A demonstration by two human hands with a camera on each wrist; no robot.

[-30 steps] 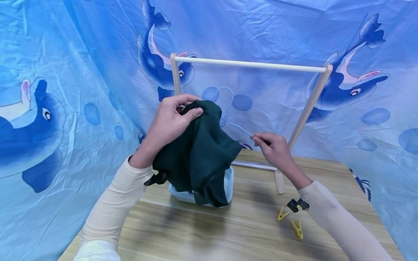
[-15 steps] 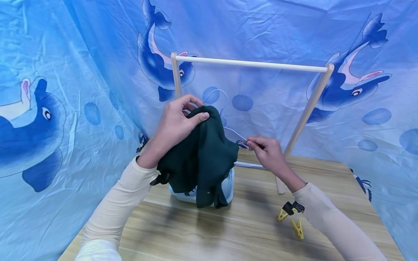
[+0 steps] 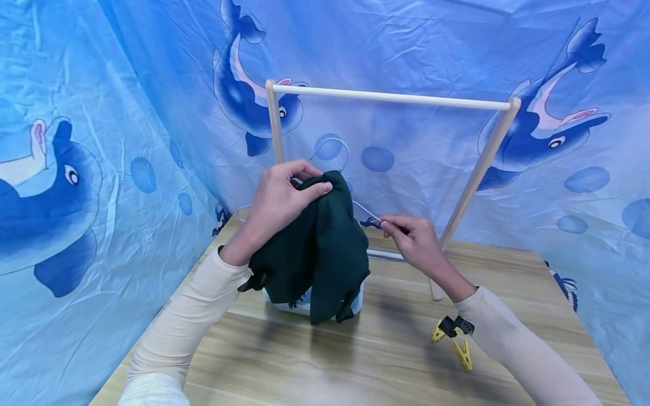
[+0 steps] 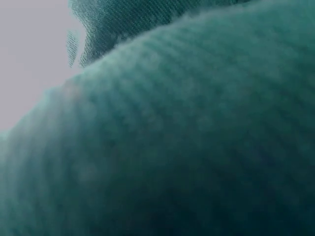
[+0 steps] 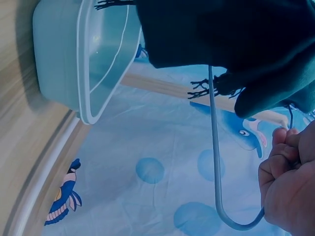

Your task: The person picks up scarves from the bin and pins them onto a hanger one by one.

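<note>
Fingers and thumb of my left hand (image 3: 284, 197) pinch the top of a dark green scarf (image 3: 332, 248) with fringed ends. The scarf hangs in folds in front of a white wire hanger (image 3: 367, 210), hiding most of it. The hanger's hook shows above the cloth. My right hand (image 3: 415, 239) pinches the hanger near its right corner. In the right wrist view, the hanger's lower bar (image 5: 215, 147) runs up behind the scarf (image 5: 197, 29) from the bend beside my right hand (image 5: 290, 182). Blurred green cloth (image 4: 172, 123) fills most of the left wrist view.
A pale blue plastic tub (image 5: 59, 59) stands on the wooden table (image 3: 244, 361), below the scarf. Behind the hands rises a wooden rack with a white top rail (image 3: 391, 98). Two yellow clothespins (image 3: 462, 355) lie near my right forearm. Blue dolphin-print curtains surround the table.
My left hand has moved right and down with the scarf, drawing it further over the hanger. The hanger and my right hand have shifted slightly left and down.
</note>
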